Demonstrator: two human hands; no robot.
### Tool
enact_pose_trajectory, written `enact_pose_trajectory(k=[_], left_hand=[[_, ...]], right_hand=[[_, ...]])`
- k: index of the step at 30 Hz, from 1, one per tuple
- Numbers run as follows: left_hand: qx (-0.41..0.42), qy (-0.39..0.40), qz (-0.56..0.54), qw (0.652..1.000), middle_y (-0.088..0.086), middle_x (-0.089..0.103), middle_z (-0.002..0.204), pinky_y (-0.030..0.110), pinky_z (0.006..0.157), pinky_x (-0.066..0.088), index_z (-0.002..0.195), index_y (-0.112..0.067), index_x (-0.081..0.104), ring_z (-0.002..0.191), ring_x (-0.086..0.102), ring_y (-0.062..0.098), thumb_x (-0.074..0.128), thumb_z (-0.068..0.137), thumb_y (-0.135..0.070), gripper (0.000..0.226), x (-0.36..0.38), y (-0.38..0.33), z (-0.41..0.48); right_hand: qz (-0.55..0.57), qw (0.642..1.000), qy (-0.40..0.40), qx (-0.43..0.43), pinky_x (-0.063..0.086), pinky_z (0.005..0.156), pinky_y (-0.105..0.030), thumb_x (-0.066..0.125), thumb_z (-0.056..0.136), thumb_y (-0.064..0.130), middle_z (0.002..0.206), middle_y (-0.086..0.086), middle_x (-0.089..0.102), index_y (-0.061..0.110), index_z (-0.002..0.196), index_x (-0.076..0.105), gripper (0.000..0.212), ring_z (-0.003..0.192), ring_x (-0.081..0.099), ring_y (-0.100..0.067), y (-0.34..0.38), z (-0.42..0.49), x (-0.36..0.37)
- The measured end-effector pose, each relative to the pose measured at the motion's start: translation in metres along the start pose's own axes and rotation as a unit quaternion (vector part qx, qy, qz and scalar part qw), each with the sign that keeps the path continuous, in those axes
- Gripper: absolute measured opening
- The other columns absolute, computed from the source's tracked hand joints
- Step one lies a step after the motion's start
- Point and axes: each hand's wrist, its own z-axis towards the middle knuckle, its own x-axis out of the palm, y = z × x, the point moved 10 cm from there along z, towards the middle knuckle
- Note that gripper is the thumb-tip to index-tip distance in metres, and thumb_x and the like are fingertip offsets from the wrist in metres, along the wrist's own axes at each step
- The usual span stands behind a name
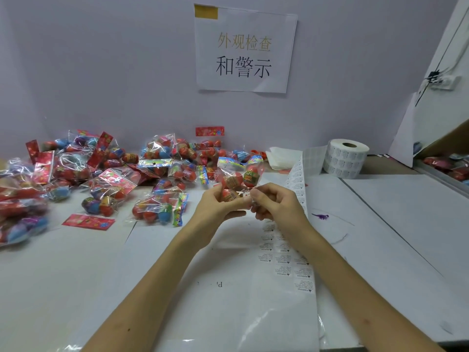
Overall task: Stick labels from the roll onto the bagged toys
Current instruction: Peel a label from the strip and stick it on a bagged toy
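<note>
Bag [238, 179] of red egg toys is held upright above the table [393, 212], header uppermost, its lower end gripped by the left hand [218, 207] and pinched by the right hand [274, 201]. Label strip [289, 262] is run from the roll [346, 158] (far right) to the near edge. Other bags [76, 171] are piled at left; bare tabletop is seen at right.

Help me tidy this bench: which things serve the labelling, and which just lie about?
Job: held bag, label strip, label roll, bag pile.
Lying about: wall sign, purple dinosaur, red card, power strip.
</note>
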Motion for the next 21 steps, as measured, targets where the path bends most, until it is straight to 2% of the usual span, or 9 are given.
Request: enact_pose_trajectory(k=[4,8,10,13,19,21], left_hand=[[-0.015,0.000,-0.040,0.999,0.014,0.076,0.101,0.025,0.076,0.057,0.120,0.002,0.067,0.091,0.073,0.024,0.074,0.086,-0.009,0.037,-0.0036,0.0019,0.0003],[-0.012,-0.001,-0.042,0.999,0.019,0.075,0.107,0.026,0.078,0.058,0.120,0.003,0.067,0.093,0.073,0.024,0.068,0.091,-0.005,0.030,-0.0039,0.0009,0.0005],[-0.005,-0.008,-0.035,0.999,0.020,0.075,0.108,0.027,0.078,0.058,0.121,0.001,0.066,0.093,0.073,0.026,0.071,0.089,-0.005,0.032,-0.0035,-0.0005,0.0005],[-0.003,-0.009,-0.032,0.999,0.017,0.076,0.100,0.026,0.076,0.057,0.117,0.000,0.068,0.090,0.074,0.026,0.076,0.085,-0.008,0.034,-0.0033,-0.0018,-0.0002],[-0.018,-0.011,-0.063,0.998,0.021,0.075,0.102,0.029,0.081,0.058,0.117,0.004,0.069,0.093,0.072,0.027,0.064,0.093,-0.004,0.026,-0.0077,0.0027,0.0013],[-0.015,-0.015,-0.066,0.998,0.021,0.075,0.103,0.029,0.079,0.058,0.119,0.005,0.068,0.093,0.072,0.027,0.063,0.094,-0.005,0.027,-0.0089,0.0018,0.0019]], right_hand=[[0.013,1.000,0.016,0.011,0.055,0.064,-0.027,0.060,0.101,0.020,0.074,-0.004,0.072,0.003,0.103,0.070,0.020,0.061,0.064,-0.017,-0.0001,-0.0010,0.0046],[0.029,0.999,0.009,0.024,0.056,0.064,-0.027,0.054,0.104,0.017,0.078,-0.010,0.070,0.000,0.107,0.069,0.023,0.063,0.063,-0.019,-0.0001,-0.0016,0.0026],[0.023,1.000,0.008,0.016,0.057,0.065,-0.030,0.058,0.102,0.021,0.079,-0.010,0.072,0.004,0.107,0.069,0.021,0.066,0.065,-0.021,0.0022,-0.0022,0.0027],[-0.013,1.000,0.008,-0.005,0.060,0.068,-0.032,0.070,0.095,0.025,0.075,-0.005,0.073,0.011,0.107,0.070,0.018,0.066,0.068,-0.020,0.0045,-0.0026,0.0041],[0.032,0.999,0.039,-0.007,0.059,0.071,-0.032,0.069,0.094,0.010,0.082,-0.009,0.075,0.015,0.107,0.070,0.014,0.068,0.069,-0.020,0.0022,-0.0003,0.0075],[0.034,0.998,0.046,-0.012,0.059,0.070,-0.030,0.065,0.096,0.004,0.082,-0.008,0.074,0.021,0.106,0.069,0.020,0.067,0.069,-0.020,0.0037,-0.0004,0.0091]])
